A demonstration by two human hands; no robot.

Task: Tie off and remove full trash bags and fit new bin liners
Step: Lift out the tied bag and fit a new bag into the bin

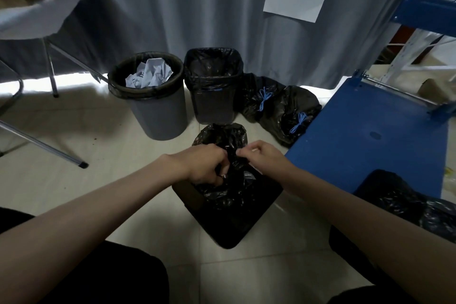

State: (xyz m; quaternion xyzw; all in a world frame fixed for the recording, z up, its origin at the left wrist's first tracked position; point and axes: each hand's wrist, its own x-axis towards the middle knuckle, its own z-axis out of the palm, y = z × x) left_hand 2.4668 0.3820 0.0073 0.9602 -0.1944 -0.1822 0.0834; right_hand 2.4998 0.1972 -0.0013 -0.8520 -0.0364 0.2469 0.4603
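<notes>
Tiles (103, 180) underfoot, grey curtain (197, 2) behind bins.

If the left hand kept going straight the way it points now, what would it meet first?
The left hand points right, gripping the gathered neck of the black bag. Going on, it would likely meet the right hand first, pinching the same bag just opposite; depth is hard to judge.

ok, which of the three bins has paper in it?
The round grey bin, far left: crumpled white paper shows in its liner. The square bin beside it and the near bin show only black bag.
</notes>
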